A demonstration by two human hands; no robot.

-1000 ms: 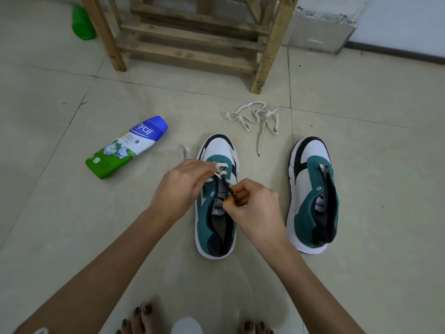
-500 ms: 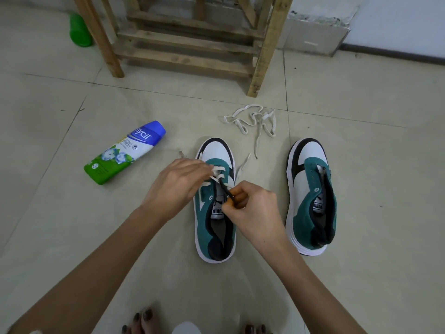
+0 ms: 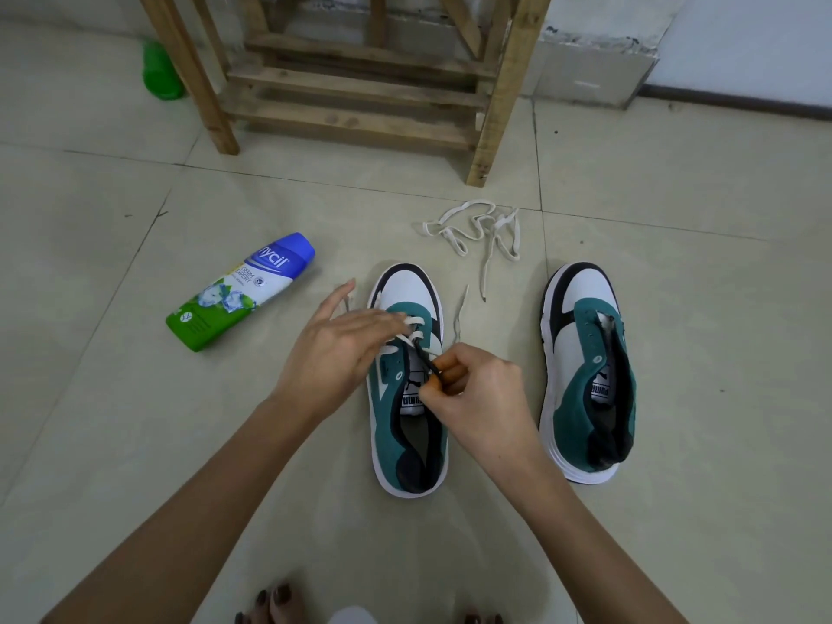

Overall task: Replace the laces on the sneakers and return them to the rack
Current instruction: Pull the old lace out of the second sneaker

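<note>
Two teal, white and black sneakers stand side by side on the tiled floor. The left sneaker [image 3: 407, 425] has a white lace [image 3: 416, 322] crossing its front eyelets. My left hand [image 3: 333, 353] reaches over its left side with straight fingers, the tips touching that lace and the little finger lifted. My right hand [image 3: 477, 398] is curled over the tongue and pinches a thin dark lace end [image 3: 423, 355] that runs up to the eyelets. The right sneaker [image 3: 585, 376] has no lace. A loose white lace [image 3: 477, 231] lies beyond the toes.
A wooden rack [image 3: 360, 87] stands at the back. A blue, white and green powder bottle [image 3: 243, 290] lies on the floor to the left, and a green object [image 3: 160, 74] sits behind the rack's left leg. My toes [image 3: 274, 608] show at the bottom edge.
My left hand's fingers have straightened from a curled hold at the eyelets. My right hand keeps pinching the dark lace end. The view has tilted slightly, so the rack sits lower in frame.
</note>
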